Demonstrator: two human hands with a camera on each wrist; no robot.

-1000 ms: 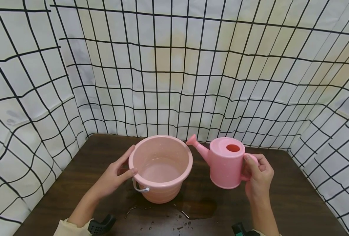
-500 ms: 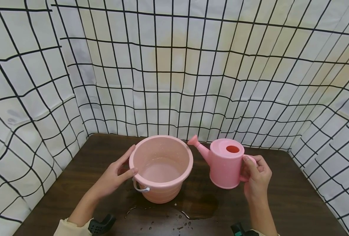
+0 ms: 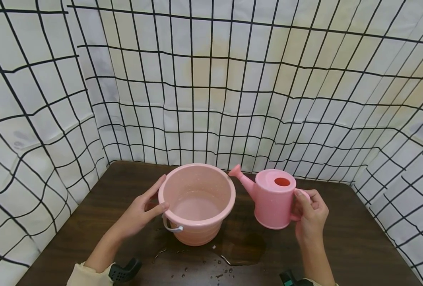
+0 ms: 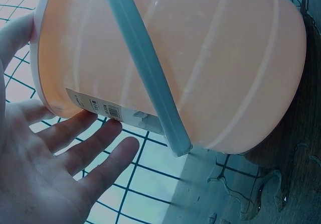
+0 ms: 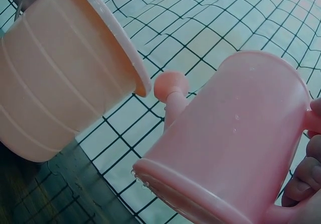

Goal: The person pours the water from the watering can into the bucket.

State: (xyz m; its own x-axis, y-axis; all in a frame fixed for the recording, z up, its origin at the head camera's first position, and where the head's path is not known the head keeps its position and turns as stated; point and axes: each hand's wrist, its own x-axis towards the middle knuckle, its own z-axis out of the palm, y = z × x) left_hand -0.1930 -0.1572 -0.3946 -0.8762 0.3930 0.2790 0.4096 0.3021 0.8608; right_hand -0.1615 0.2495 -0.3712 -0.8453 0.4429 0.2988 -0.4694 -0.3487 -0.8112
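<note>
A pale pink bucket point(image 3: 197, 232) with water point(image 3: 196, 204) inside stands on the dark wooden table. My left hand point(image 3: 140, 212) rests on its left side, thumb on the rim and fingers spread. The left wrist view shows those fingers point(image 4: 108, 169) nearly straight against the outer wall, beside a barcode label point(image 4: 108, 108). My right hand point(image 3: 311, 218) grips the handle of a pink watering can point(image 3: 274, 206), right of the bucket. The can is roughly upright, its spout head point(image 3: 235, 171) close to the bucket's right rim. Drops cling to the can's bottom edge in the right wrist view.
A puddle point(image 3: 245, 252) and scattered drops point(image 3: 218, 274) lie on the table in front of the bucket. The bucket's grey-white bail handle point(image 3: 172, 228) hangs at its front left. White cloth with a black grid point(image 3: 211, 99) encloses the table's back and sides.
My right hand has shifted slightly left on the can's handle side, and the can sits a touch lower. My left hand stays on the bucket. The whole head view has drifted a little.
</note>
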